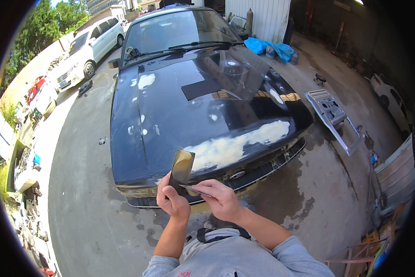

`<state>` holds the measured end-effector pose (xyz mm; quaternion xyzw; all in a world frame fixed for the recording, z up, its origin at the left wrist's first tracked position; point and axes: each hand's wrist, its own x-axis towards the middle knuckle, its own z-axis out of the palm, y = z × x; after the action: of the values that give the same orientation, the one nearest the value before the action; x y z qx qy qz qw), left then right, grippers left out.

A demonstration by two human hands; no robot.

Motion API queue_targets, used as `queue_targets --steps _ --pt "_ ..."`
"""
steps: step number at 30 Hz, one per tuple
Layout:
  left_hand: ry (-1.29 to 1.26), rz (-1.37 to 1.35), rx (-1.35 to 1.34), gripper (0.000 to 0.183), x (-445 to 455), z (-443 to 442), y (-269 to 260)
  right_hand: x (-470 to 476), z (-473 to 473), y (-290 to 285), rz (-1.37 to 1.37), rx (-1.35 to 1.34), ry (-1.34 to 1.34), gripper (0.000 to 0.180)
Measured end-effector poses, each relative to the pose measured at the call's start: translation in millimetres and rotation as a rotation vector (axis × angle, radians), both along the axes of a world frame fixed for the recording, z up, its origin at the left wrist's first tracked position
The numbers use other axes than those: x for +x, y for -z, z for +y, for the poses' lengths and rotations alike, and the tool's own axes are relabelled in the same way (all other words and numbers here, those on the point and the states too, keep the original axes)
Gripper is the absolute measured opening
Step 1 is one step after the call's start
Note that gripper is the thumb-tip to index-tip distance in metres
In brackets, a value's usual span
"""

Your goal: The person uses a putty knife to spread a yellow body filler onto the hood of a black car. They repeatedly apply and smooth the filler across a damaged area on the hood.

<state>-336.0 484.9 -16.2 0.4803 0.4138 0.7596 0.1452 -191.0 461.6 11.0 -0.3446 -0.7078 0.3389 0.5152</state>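
Note:
My left hand [173, 202] grips a flat rectangular plate [181, 169], dark at its lower part, with pale yellowish filler paste smeared over its upper face. My right hand [223, 200] pinches a thin flat scraper [196, 190], its tip close to the plate's lower part; whether they touch I cannot tell. Both hands are held above the front edge of a dark blue car hood [173, 114]. A broad cream patch of filler [235, 145] runs along the hood's front edge, and smaller pale spots [146, 81] are scattered farther back.
The car's windshield [179, 31] rises beyond the hood, and a dark grille strip with an oval emblem [237, 175] lies below it. A bare metal door frame [332, 116] rests on the stained concrete to the right. A white van [96, 41] stands at the back left.

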Motion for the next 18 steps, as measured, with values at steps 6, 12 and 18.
queue_targets --steps 6,12,18 --pt "0.263 -0.453 -0.026 0.044 -5.0 -7.2 3.8 26.9 54.7 -28.6 1.122 -0.437 -0.332 0.032" --pt "0.419 -0.598 -0.253 0.042 -7.3 -2.6 1.2 24.7 44.8 -21.0 0.297 -0.307 -0.169 0.031" --pt "0.165 -0.332 -0.211 0.046 -10.9 7.4 1.0 20.7 36.4 -20.6 -0.038 -0.041 0.21 0.031"
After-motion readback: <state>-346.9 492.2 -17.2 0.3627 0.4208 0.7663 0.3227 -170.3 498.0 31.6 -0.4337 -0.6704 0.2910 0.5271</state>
